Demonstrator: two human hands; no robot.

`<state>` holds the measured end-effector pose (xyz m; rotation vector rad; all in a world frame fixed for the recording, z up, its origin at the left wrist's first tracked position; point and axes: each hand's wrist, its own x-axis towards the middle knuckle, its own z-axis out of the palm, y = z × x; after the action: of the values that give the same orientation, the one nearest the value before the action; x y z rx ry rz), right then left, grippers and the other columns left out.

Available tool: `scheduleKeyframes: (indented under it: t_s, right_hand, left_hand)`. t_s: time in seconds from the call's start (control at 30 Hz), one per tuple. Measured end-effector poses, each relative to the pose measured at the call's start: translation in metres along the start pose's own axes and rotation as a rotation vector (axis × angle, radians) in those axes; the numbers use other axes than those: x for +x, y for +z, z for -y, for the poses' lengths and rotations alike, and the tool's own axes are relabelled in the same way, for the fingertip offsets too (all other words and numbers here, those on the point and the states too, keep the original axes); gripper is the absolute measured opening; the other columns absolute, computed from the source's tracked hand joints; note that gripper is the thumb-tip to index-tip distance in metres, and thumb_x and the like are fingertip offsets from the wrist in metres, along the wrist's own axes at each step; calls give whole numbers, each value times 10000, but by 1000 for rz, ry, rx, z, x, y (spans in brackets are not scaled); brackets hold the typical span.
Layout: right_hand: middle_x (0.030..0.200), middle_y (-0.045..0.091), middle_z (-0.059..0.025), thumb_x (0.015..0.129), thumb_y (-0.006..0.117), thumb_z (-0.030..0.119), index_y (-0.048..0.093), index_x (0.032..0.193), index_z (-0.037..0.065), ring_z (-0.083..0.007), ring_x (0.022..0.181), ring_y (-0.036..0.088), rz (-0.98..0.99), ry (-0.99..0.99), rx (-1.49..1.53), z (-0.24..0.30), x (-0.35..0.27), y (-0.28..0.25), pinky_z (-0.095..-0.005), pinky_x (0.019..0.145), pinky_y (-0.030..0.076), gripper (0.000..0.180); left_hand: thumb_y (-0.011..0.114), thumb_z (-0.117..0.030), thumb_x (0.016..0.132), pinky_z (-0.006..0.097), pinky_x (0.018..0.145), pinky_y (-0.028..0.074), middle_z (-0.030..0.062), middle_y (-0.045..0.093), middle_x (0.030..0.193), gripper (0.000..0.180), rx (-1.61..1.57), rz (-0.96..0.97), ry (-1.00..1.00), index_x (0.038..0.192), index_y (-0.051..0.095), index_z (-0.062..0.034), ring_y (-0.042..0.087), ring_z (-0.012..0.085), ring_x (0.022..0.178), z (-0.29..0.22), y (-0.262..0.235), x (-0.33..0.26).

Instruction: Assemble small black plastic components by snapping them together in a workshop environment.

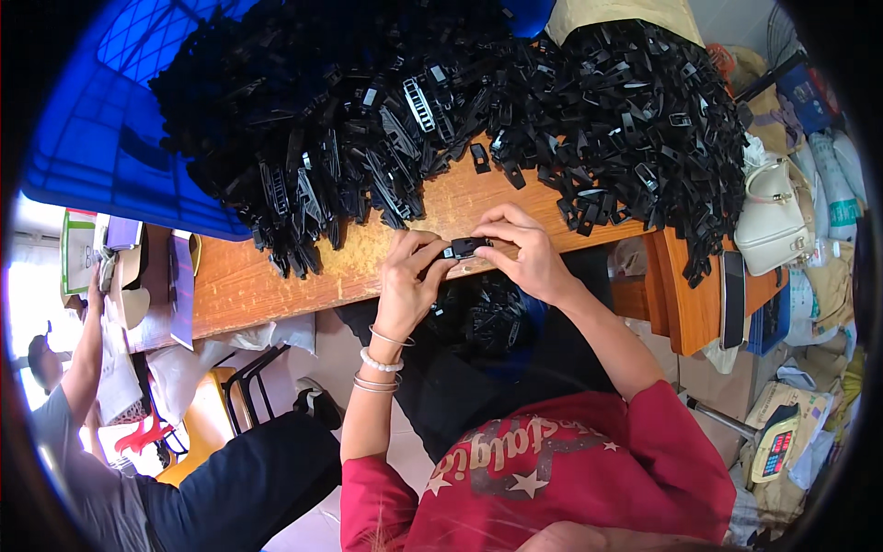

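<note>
Black plastic clip (467,246) between both hands

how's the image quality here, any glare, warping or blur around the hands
Head view: strong fisheye warp, the wooden table edge bows and the corners go black; daylight blows out at far left; both hands, left hand and right hand, and the small black clip are sharp; the black clip pile loses detail in shadow.

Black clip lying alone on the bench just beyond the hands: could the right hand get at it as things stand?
Probably yes: the loose clip lies on bare wood just past the right hand, nothing between, though both hands hold a small black piece.
</note>
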<state>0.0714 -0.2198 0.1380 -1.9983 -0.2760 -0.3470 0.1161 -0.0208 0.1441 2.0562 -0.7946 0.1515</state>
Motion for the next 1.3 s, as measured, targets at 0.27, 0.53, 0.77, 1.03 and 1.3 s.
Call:
scheduleKeyframes:
  t_s: [0.27, 0.53, 0.77, 1.03, 1.3]
  right_hand:
    - [931, 598, -109, 773, 735, 4, 674, 987, -36, -273, 888, 576, 25, 39, -123, 6, -4, -21, -357, 774, 467, 226]
    - [937, 601, -107, 765, 740, 2, 689, 962, -62, -257, 897, 583, 93, 62, 42, 0, -1, -17, -335, 780, 474, 213]
    - [933, 620, -107, 794, 708, -7, 711, 945, -49, -242, 880, 602, 191, 129, 104, 4, -1, -18, -323, 792, 473, 156]
    - [958, 603, -112, 816, 730, 154, 673, 1021, -7, -277, 930, 547, -296, -10, -815, -16, 33, -25, -374, 808, 406, 267]
    - [996, 600, -154, 793, 719, 29, 637, 1040, -41, -354, 966, 565, -193, -59, -525, -17, 27, -4, -424, 852, 468, 270]
  left_hand:
    - [748, 11, 727, 356, 780, 476, 112, 629, 923, 212, -3, 21, -44, 934, 704, 28, 569, 280, 876, 1, -1, -2]
    - [754, 18, 717, 366, 762, 480, 111, 624, 905, 217, -10, 49, 26, 925, 697, 32, 559, 287, 859, -3, -4, 4]
    - [815, -82, 728, 345, 781, 486, 94, 647, 907, 257, -113, 162, 46, 939, 710, 21, 576, 269, 884, 0, -6, 0]
    - [619, 42, 767, 412, 928, 462, 164, 591, 1179, 382, 516, -47, 188, 1149, 605, 44, 532, 349, 1077, 28, -35, 16]
    - [696, -31, 760, 407, 884, 458, 116, 583, 1061, 389, 326, 184, 219, 1136, 595, -22, 535, 325, 1027, -8, -19, 6]
